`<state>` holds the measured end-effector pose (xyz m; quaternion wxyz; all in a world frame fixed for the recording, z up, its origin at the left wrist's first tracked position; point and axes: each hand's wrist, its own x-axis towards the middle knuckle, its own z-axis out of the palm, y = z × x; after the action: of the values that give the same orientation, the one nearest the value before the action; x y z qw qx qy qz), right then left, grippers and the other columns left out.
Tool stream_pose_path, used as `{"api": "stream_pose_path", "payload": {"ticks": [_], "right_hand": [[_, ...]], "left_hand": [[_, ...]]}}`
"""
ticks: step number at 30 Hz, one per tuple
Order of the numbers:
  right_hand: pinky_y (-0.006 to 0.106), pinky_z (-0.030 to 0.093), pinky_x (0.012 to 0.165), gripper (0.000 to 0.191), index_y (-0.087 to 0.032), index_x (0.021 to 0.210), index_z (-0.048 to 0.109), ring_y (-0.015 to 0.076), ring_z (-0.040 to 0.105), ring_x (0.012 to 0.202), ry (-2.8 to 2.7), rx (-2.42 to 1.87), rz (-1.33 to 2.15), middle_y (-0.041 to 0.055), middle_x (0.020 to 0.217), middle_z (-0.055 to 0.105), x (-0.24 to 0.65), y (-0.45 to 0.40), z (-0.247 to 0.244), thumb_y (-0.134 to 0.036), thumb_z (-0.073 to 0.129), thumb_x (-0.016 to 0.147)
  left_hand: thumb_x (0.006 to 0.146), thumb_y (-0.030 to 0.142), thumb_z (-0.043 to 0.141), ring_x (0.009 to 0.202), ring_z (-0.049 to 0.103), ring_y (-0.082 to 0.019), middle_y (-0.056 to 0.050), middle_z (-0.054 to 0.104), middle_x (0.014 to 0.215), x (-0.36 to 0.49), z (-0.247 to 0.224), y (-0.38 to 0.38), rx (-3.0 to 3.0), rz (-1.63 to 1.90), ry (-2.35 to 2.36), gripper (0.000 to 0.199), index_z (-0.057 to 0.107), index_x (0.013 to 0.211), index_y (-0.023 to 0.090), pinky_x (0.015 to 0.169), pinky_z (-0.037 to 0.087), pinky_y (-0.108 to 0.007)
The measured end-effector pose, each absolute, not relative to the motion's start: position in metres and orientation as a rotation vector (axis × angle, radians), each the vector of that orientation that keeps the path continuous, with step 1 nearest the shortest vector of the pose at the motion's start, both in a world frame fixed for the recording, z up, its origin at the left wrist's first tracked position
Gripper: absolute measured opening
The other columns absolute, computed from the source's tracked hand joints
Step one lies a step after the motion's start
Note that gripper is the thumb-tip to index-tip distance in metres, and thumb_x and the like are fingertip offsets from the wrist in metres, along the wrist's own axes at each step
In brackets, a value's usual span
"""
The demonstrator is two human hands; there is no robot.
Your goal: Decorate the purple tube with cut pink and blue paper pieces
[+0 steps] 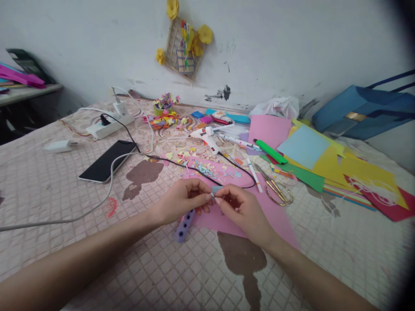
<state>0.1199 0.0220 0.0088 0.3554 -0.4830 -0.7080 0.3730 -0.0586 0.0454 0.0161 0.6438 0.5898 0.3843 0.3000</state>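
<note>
Both hands meet over a pink paper sheet [275, 224] on the table. My left hand [188, 198] pinches a tiny light-blue paper piece [212, 196] between thumb and fingertips. From the other side, the fingertips of my right hand [241, 207] close on the same small piece. A flat grey-blue strip [216, 188] shows just behind the fingertips; whether a hand touches it I cannot tell. Below my left hand lies a purple strip with dark round holes [184, 226], partly hidden by the fingers. Small blue and yellow paper snippets [205, 167] are scattered beyond the hands.
A white glue gun [207, 138] lies behind, its black cord looping near my hands. Gold-handled scissors [277, 190] and a white marker [254, 175] are at right, near stacked coloured paper [343, 166]. At left are a phone [108, 161] and a power strip [110, 125].
</note>
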Motion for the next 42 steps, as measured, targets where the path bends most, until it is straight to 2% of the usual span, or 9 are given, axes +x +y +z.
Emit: {"api": "stream_pose_path", "payload": {"ticks": [9,16,28,36,42], "right_hand": [[0.023,0.043,0.054,0.01,-0.017,0.08,0.055,0.0097,0.05,0.058,-1.717,-1.182,1.243,-0.0003,0.07,0.055,0.1219,0.0253,0.0088,-0.026,0.052,0.08],[0.02,0.041,0.049,0.014,-0.018,0.077,0.054,0.0082,0.048,0.054,-1.654,-1.164,1.357,-0.0025,0.064,0.051,0.1225,0.0266,0.0114,-0.031,0.054,0.08],[0.02,0.037,0.048,0.015,-0.017,0.074,0.052,0.0075,0.046,0.05,-1.661,-1.193,1.346,-0.0036,0.06,0.05,0.1225,0.0276,0.0097,-0.031,0.051,0.082],[0.022,0.04,0.056,0.008,-0.018,0.072,0.05,0.0097,0.048,0.059,-1.751,-1.183,1.239,-0.0024,0.066,0.049,0.1221,0.0243,0.0107,-0.019,0.047,0.08],[0.022,0.038,0.054,0.007,-0.018,0.076,0.052,0.0103,0.047,0.06,-1.821,-1.198,1.173,-0.002,0.066,0.05,0.1204,0.0205,0.0113,-0.02,0.048,0.081]], "left_hand": [[0.077,0.024,0.059,0.056,0.056,-0.006,-0.002,0.062,0.07,-0.0597,0.017,0.0455,1.357,0.676,0.85,0.016,0.057,0.084,0.01,0.054,0.047,-0.02],[0.077,0.024,0.059,0.055,0.056,-0.007,0.0,0.061,0.066,-0.06,0.0183,0.0454,1.364,0.654,0.856,0.015,0.057,0.084,0.01,0.054,0.047,-0.02],[0.078,0.021,0.056,0.056,0.057,-0.007,0.0,0.061,0.066,-0.0588,0.0174,0.0453,1.322,0.645,0.822,0.01,0.055,0.082,0.011,0.056,0.047,-0.021],[0.082,0.033,0.051,0.053,0.055,-0.006,-0.003,0.062,0.07,-0.0618,0.0192,0.0472,1.421,0.627,0.867,0.024,0.055,0.081,0.01,0.052,0.046,-0.02],[0.078,0.032,0.057,0.047,0.05,-0.006,0.003,0.053,0.054,-0.0611,0.0171,0.0455,1.462,0.557,0.906,0.021,0.053,0.075,0.012,0.044,0.041,-0.017]]}}
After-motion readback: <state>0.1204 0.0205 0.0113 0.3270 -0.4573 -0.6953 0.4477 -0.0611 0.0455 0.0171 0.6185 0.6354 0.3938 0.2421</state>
